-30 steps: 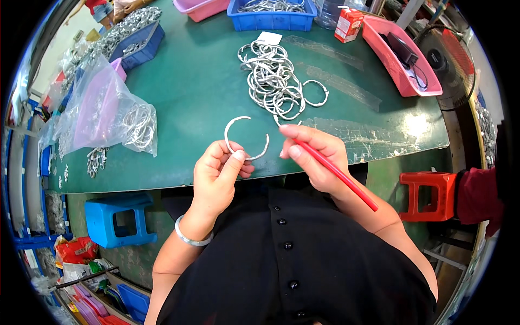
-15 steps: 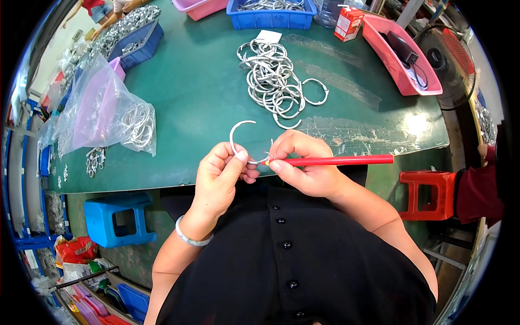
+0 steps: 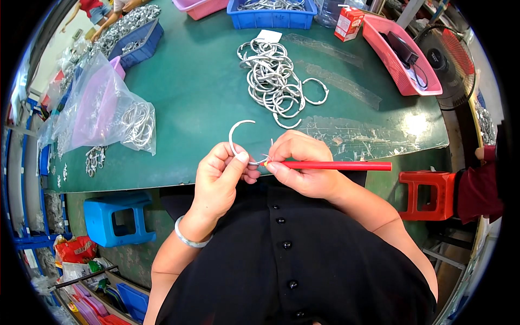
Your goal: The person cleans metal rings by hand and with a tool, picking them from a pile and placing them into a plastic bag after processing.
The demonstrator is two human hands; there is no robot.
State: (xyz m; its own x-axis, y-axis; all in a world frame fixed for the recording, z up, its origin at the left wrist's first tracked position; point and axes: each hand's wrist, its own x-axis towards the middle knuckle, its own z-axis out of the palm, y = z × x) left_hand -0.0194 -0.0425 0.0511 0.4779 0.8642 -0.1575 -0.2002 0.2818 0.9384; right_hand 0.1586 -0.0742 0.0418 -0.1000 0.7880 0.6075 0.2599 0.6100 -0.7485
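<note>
one open silver ring is over the near edge of the green surface, its gap toward the upper right. the left hand is clamped on its lower part, thumb against fingers. the right hand is closed around a slim red stick, whose tip is at the ring's lower right; whether these fingers touch the ring too, i cannot tell. beyond both hands lies a heap of silver rings, and a blue tray holds more.
</note>
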